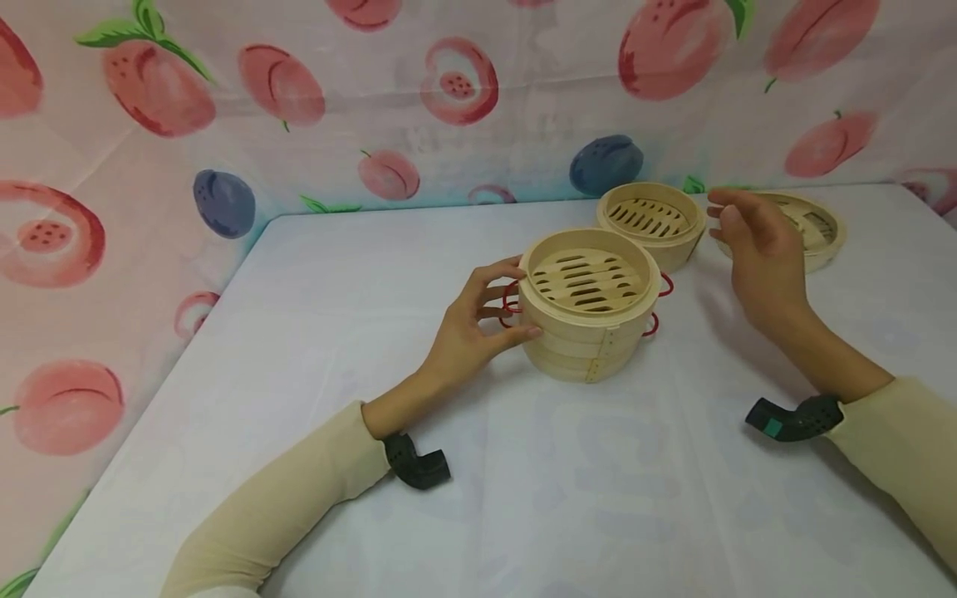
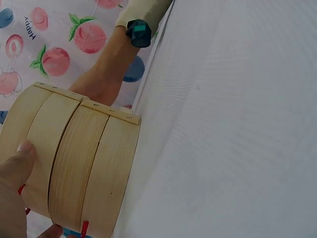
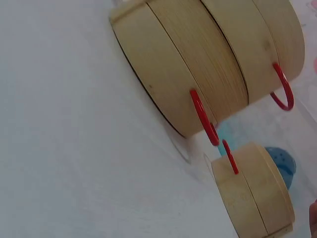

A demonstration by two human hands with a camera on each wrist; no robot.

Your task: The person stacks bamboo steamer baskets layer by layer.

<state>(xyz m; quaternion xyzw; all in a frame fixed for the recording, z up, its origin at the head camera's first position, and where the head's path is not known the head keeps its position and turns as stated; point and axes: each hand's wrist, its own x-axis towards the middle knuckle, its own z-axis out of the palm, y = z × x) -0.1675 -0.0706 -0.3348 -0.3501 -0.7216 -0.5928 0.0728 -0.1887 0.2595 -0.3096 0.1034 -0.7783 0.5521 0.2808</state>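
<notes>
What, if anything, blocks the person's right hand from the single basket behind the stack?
Nothing visible does. In the head view, the right hand is just right of the single basket, with no object between them. The stack stands nearer the camera, left of that gap.

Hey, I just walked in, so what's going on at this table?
A person's left hand grips the side of a stack of two bamboo steamers on the table. The right hand is raised and appears empty. Behind the stack, to the right, stands another steamer, with what looks like a lid farther right.
</notes>
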